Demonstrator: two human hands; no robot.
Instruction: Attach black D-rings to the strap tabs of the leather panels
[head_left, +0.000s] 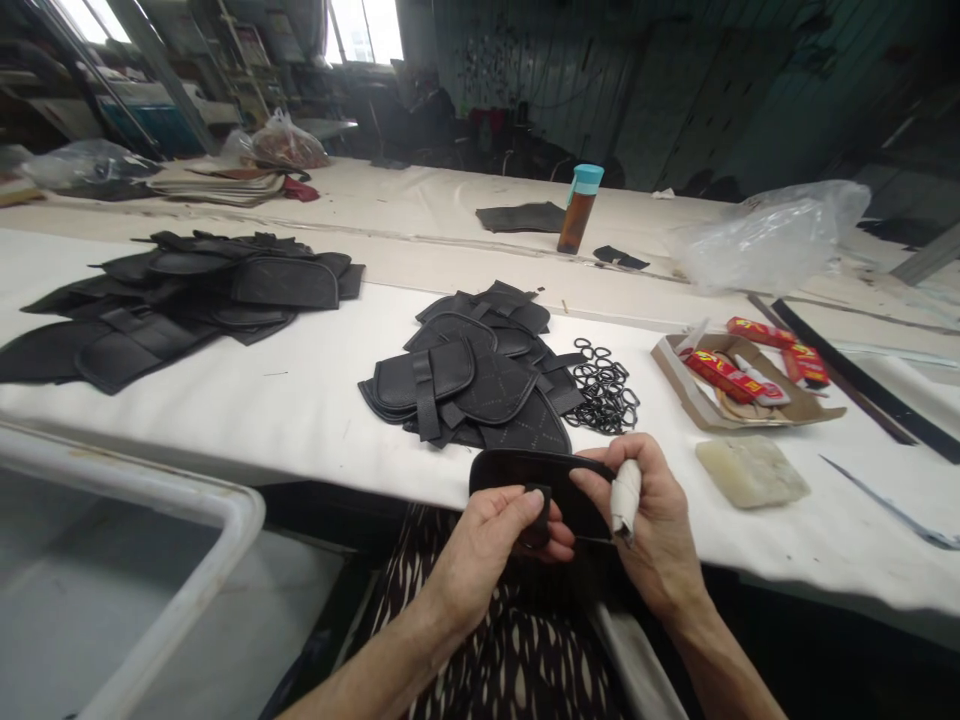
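A black leather flap piece (499, 465) with a rounded edge is held over the table's front edge. My left hand (504, 525) pinches a short black strap (537, 512) on it between thumb and fingers. My right hand (654, 520) grips the piece's right end, thumb on the near face; one finger is wrapped in whitish tape (625, 500). Just beyond lies a heap of similar black leather pieces (465, 370) with straps across them. Beside that heap is a pile of black metal rings (604, 390).
A larger heap of black leather pieces (187, 290) lies at left. To the right are an open cardboard box (679, 385) with red packets, a yellowish block (752, 470) and a thin pointed metal tool (889, 500). Farther back stand a bottle (577, 215) and a plastic bag (772, 235).
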